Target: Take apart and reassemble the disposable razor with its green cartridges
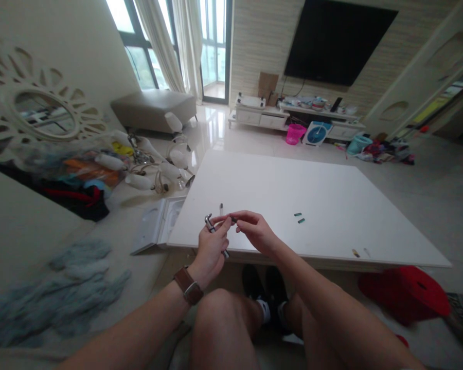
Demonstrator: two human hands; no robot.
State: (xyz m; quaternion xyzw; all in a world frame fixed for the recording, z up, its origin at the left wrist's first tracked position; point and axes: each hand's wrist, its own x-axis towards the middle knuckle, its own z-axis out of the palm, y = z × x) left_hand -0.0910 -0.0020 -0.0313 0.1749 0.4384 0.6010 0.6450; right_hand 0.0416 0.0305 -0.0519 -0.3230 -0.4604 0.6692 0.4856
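— Silver metal is clasped in the left hand (pixel 210 249), low centre of the frame; can the bent tool (pixel 209 222) be dropped?
— It can: it may be sent to the floor by a loose grip. The small dark piece (pixel 233 219) pinched by the right hand (pixel 256 231) may be lost likewise.
— How is the tool seen?
— Shiny, slim, bent at its top, over the white table (pixel 289 228) near its front edge. Two green bits (pixel 299 217) are seen further right.

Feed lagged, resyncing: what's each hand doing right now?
Left hand: closed around a metal tool.
Right hand: closed, pinching a small dark piece, too small to identify.
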